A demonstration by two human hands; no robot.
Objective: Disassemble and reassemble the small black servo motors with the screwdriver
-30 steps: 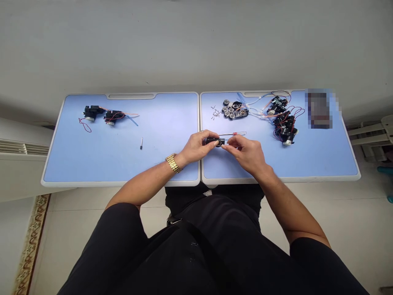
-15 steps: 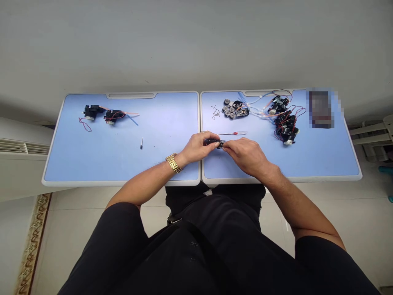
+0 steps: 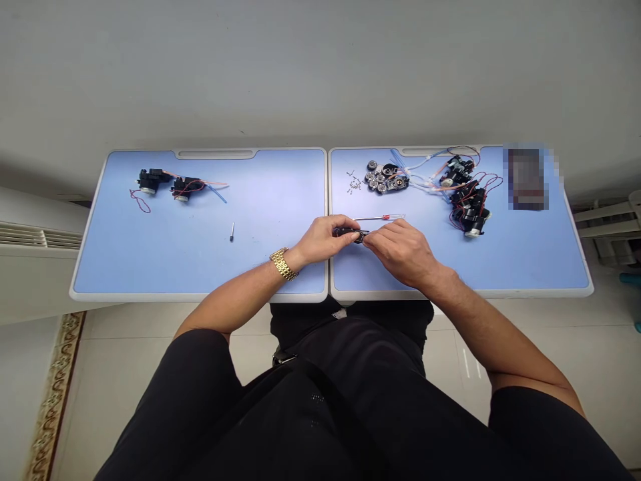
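Observation:
Between my hands is a small black part [image 3: 343, 231], partly covered by my fingers. My left hand [image 3: 323, 238] is closed around its left side, thumb in front. My right hand [image 3: 400, 247] pinches at the part's right end; the fingertips hide whatever they grip there. Just behind the hands lies a screwdriver [image 3: 385, 217] with a clear and red handle. Farther back sit a black housing with several round metal pieces [image 3: 384, 179] and a scatter of small screws [image 3: 353, 183].
Black wired assemblies [image 3: 468, 197] lie in a heap on the right table, near a pixelated dark object [image 3: 528, 179]. Two similar assemblies [image 3: 186, 189] and a small dark-tipped rod [image 3: 232, 232] rest on the left table [image 3: 270, 200]. A seam divides the tables.
The view has shifted slightly. My right hand has turned a little at the part's right end, while my left hand keeps its hold.

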